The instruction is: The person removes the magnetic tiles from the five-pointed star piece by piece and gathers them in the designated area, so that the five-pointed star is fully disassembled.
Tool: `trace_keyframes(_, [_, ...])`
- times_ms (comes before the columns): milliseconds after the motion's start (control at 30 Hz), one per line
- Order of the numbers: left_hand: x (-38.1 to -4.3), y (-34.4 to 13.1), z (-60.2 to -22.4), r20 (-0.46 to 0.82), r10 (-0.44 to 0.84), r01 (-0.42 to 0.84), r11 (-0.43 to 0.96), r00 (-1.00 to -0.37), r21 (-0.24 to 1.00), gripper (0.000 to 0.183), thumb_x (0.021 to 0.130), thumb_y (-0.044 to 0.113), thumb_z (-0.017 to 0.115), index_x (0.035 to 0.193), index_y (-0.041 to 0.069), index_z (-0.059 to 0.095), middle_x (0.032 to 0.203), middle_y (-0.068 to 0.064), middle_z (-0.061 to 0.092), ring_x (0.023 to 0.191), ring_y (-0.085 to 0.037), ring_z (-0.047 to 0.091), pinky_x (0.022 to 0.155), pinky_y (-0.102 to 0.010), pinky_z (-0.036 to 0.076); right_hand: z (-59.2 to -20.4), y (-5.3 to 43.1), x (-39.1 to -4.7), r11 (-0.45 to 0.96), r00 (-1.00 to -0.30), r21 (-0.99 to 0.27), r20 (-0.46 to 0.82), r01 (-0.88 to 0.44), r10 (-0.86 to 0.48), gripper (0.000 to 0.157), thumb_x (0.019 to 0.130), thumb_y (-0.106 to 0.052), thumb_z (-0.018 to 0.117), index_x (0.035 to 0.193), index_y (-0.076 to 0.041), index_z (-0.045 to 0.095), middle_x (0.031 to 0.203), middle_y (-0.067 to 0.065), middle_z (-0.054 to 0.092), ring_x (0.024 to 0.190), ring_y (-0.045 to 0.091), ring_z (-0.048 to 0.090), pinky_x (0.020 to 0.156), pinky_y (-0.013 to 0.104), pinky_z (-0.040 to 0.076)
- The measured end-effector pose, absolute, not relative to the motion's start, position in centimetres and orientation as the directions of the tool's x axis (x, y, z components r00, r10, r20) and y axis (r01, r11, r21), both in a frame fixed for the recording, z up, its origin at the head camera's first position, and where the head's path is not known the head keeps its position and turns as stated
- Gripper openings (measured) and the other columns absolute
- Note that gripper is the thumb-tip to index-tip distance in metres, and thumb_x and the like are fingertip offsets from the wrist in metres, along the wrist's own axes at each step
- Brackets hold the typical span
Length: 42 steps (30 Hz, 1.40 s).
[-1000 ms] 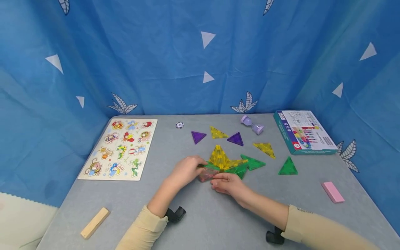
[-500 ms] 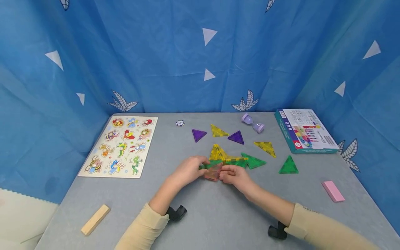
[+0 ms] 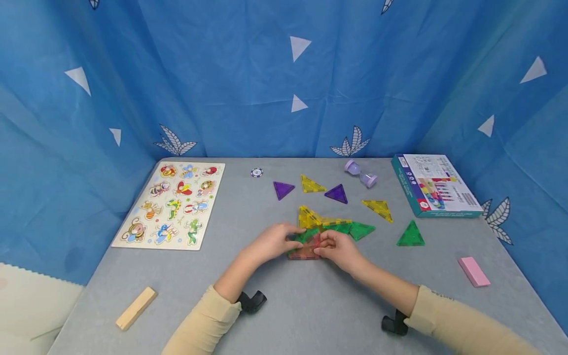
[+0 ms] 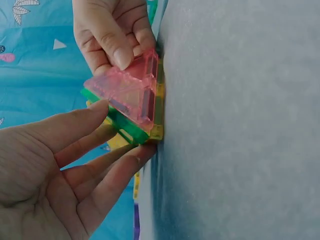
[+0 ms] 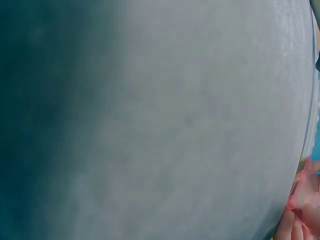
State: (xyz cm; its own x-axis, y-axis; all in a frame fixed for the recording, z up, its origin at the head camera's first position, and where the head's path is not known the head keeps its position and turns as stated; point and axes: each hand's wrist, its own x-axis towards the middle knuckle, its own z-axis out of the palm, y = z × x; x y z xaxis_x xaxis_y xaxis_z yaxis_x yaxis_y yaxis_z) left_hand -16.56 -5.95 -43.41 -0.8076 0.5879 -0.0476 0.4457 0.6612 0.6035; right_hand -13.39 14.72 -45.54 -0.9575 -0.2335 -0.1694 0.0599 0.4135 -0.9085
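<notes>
While your left thumb and fingers pinch the translucent green plastic tile (image 4: pixel 125 123), your left hand (image 3: pixel 273 241) faces your right hand (image 3: pixel 340 251), which grips the translucent pink plastic triangle (image 4: pixel 131 92); both pieces sit between your hands, just before translucent yellow plastic tiles (image 3: pixel 308 217).

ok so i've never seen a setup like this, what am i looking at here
No machine here: a person is working bare-handed. The wide picture is from a head camera looking down; the others come from a left wrist camera and a right wrist camera, so they look sideways. On the grey table lie a puzzle board, a chip, loose triangle tiles, a lilac hourglass, a box, a pink block and a wooden block. The left hand holds a green tile; the right hand pinches a pink tile beside it, with yellow tiles close by.
</notes>
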Motion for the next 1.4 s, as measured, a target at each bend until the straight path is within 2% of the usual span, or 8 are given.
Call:
trace_keyframes(167, [-16.3,-5.9,-43.1,-0.085,0.590,0.434,0.676,-0.803,0.595,0.036,0.086,0.022,0.068,0.120,0.008,0.064,0.115,-0.007,0.065,0.079,-0.008,0.060,0.068,-0.024,0.050,-45.2,15.2,-13.4,0.474,-0.920,-0.875,-0.102,-0.097,-0.377,0.013,0.088,-0.008,0.064,0.094,-0.004,0.054,0.068,0.001,0.052,0.057,0.011,0.044,0.050,0.021,0.039])
trace_keyframes(367, [-16.3,-6.0,-42.9,-0.102,0.621,0.442,0.653,-0.777,0.615,0.039,0.084,0.018,0.068,0.121,0.005,0.063,0.093,-0.008,0.068,0.053,-0.002,0.043,0.050,-0.019,0.037,-44.5,15.6,-13.6,0.508,-0.864,-0.821,-0.037,-0.260,-0.503,0.010,0.091,-0.007,0.059,0.095,-0.006,0.049,0.067,-0.001,0.049,0.058,0.009,0.044,0.051,0.022,0.039])
trace_keyframes(500, [-16.3,-6.2,-42.8,-0.120,0.645,0.449,0.640,-0.754,0.624,0.045,0.082,0.012,0.069,0.125,0.004,0.059,0.086,-0.007,0.065,0.053,-0.003,0.039,0.049,-0.019,0.032,-44.3,15.7,-13.7,0.530,-0.838,-0.781,-0.014,-0.331,-0.545,0.011,0.092,-0.007,0.058,0.094,-0.009,0.047,0.066,-0.003,0.050,0.057,0.008,0.045,0.049,0.023,0.039])
trace_keyframes(700, [-16.2,-5.9,-42.7,-0.125,0.612,0.424,0.666,-0.781,0.613,0.041,0.084,0.010,0.067,0.124,0.004,0.059,0.095,-0.007,0.065,0.056,-0.005,0.044,0.051,-0.020,0.037,-44.3,15.8,-13.8,0.538,-0.820,-0.753,0.003,-0.379,-0.573,0.012,0.092,-0.007,0.058,0.094,-0.010,0.047,0.064,-0.005,0.046,0.054,0.006,0.041,0.048,0.022,0.037])
trace_keyframes(867, [-15.9,-5.3,-43.3,-0.061,0.576,0.466,0.715,-0.815,0.521,0.042,0.083,0.020,0.071,0.122,0.005,0.061,0.105,-0.005,0.065,0.074,-0.008,0.057,0.065,-0.023,0.048,-44.1,15.8,-13.7,0.556,-0.784,-0.703,0.004,-0.444,-0.621,0.013,0.093,-0.008,0.056,0.096,-0.012,0.045,0.066,-0.006,0.044,0.054,0.005,0.039,0.049,0.021,0.037])
trace_keyframes(1033, [-15.5,-4.8,-43.5,0.004,0.584,0.526,0.729,-0.812,0.438,0.040,0.082,0.016,0.071,0.119,0.002,0.063,0.107,-0.010,0.066,0.088,-0.014,0.060,0.073,-0.027,0.050,-44.0,15.7,-13.8,0.551,-0.766,-0.689,0.009,-0.470,-0.643,0.014,0.093,-0.007,0.056,0.096,-0.012,0.044,0.067,-0.005,0.040,0.056,0.005,0.037,0.050,0.020,0.034])
trace_keyframes(1167, [-15.3,-5.2,-43.5,0.008,0.556,0.494,0.732,-0.831,0.469,0.040,0.080,0.010,0.069,0.118,0.001,0.062,0.109,-0.011,0.066,0.080,-0.011,0.056,0.067,-0.025,0.048,-43.9,15.6,-14.0,0.542,-0.753,-0.684,0.017,-0.489,-0.658,0.015,0.092,-0.006,0.057,0.096,-0.012,0.043,0.067,-0.005,0.040,0.057,0.005,0.036,0.051,0.020,0.034])
trace_keyframes(1400, [-15.3,-5.3,-43.7,0.020,0.554,0.485,0.709,-0.832,0.512,0.040,0.080,0.010,0.067,0.119,0.002,0.063,0.097,-0.005,0.066,0.059,-0.007,0.043,0.052,-0.020,0.036,-41.1,16.7,-14.5,0.464,-0.746,-0.788,-0.009,-0.405,-0.666,0.011,0.090,-0.013,0.062,0.099,-0.013,0.056,0.091,-0.001,0.065,0.078,0.013,0.059,0.064,0.024,0.049])
